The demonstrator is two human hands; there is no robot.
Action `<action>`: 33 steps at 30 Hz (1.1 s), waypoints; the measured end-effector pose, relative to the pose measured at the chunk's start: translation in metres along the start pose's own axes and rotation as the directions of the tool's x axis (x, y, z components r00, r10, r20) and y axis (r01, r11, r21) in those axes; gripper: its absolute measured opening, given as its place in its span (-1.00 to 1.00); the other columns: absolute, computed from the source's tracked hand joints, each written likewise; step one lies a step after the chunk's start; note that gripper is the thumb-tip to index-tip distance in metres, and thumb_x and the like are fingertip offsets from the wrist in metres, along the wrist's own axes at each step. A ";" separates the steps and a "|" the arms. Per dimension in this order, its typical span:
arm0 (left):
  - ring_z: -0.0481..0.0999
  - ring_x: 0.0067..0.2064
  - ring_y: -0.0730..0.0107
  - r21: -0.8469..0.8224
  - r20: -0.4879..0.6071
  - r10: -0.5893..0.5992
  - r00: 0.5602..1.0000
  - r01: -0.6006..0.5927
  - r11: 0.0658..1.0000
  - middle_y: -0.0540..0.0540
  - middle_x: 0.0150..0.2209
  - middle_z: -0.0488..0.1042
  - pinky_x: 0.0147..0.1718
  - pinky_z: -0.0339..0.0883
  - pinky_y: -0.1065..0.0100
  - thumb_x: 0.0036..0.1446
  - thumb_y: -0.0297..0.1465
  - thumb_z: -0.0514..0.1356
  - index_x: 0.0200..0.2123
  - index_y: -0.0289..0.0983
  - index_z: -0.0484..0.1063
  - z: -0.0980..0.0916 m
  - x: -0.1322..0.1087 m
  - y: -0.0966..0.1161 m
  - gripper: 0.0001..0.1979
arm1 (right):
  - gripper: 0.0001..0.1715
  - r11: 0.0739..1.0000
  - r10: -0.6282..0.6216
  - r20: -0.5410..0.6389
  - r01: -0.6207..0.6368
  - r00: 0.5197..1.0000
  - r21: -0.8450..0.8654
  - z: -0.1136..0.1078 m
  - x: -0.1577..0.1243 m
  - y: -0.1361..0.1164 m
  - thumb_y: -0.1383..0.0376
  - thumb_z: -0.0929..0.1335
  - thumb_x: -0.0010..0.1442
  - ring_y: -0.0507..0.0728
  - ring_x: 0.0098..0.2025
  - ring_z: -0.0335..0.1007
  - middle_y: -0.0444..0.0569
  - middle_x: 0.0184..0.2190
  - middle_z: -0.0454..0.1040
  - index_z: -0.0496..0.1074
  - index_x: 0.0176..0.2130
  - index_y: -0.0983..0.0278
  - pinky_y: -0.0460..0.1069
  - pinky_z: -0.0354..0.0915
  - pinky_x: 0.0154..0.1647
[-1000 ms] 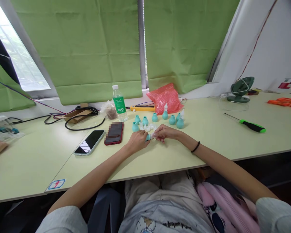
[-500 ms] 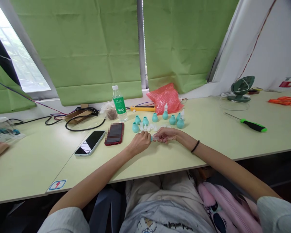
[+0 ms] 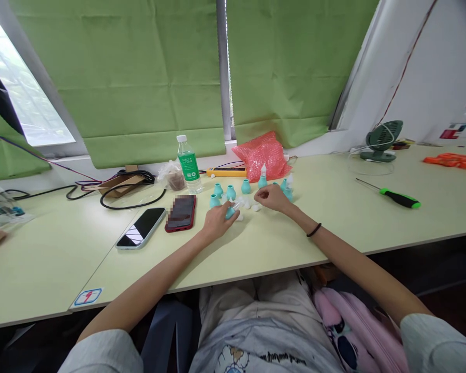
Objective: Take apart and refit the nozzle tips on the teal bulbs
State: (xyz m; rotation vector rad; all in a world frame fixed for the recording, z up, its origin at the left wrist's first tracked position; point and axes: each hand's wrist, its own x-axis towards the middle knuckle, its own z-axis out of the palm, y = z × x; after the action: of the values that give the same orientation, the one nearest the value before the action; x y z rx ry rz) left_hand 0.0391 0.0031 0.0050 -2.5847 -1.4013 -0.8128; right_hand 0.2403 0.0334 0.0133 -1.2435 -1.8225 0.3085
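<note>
A pale table carries teal bulbs and white tips just beyond the grip of the left hand, with bubble wrap and a yellow device farther beyond it. Left of the grip lie a red phone and, farther out, a pale phone, with a bottle and a black cable beyond them. Well right of it rest a screwdriver, a fan and something orange.

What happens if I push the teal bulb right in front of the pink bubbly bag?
The teal bulb would probably tip easily, with that tall whitish tip on top. Once over, it might roll, because its sides look round. It's small, so likely light.
</note>
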 end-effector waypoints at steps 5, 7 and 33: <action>0.39 -0.38 0.27 -0.014 -0.017 -0.074 0.997 0.074 0.997 -0.10 -0.44 0.43 -0.52 0.08 0.42 -0.02 -0.14 -0.05 -0.28 -0.26 0.31 0.003 0.003 -0.007 -0.64 | -0.79 0.939 -0.062 0.187 0.121 0.980 -0.322 -0.002 0.000 0.008 0.31 0.30 -0.20 0.03 -0.50 0.23 -0.07 -0.52 0.39 0.43 -0.44 0.31 -0.10 0.13 -0.48; 0.39 -0.40 0.28 -0.029 -0.031 -0.098 0.995 0.097 0.995 -0.08 -0.45 0.42 -0.52 0.08 0.41 -0.04 -0.15 -0.02 -0.31 -0.25 0.32 0.003 0.004 -0.008 -0.66 | -0.72 0.913 -0.059 0.308 0.176 0.950 -0.368 -0.002 -0.002 0.008 0.32 0.31 -0.22 0.05 -0.45 0.24 -0.05 -0.46 0.38 0.43 -0.38 0.29 -0.09 0.14 -0.45; 0.37 -0.45 0.38 -0.056 0.105 0.176 0.979 -0.171 0.984 -0.08 -0.50 0.42 -0.53 0.05 0.45 0.02 -0.11 -0.11 -0.33 -0.26 0.36 -0.007 -0.002 -0.001 -0.59 | -0.57 0.901 -0.175 0.409 -0.021 0.896 0.433 0.001 -0.009 -0.011 0.29 0.44 -0.35 0.07 -0.37 0.30 -0.01 -0.41 0.42 0.45 -0.36 0.36 -0.06 0.28 -0.40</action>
State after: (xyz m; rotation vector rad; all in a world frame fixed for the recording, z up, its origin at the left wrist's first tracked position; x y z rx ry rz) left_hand 0.0342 -0.0004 0.0101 -2.7774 -1.1720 -0.6967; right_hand 0.2338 0.0214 0.0150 -0.8249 -2.0259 0.9578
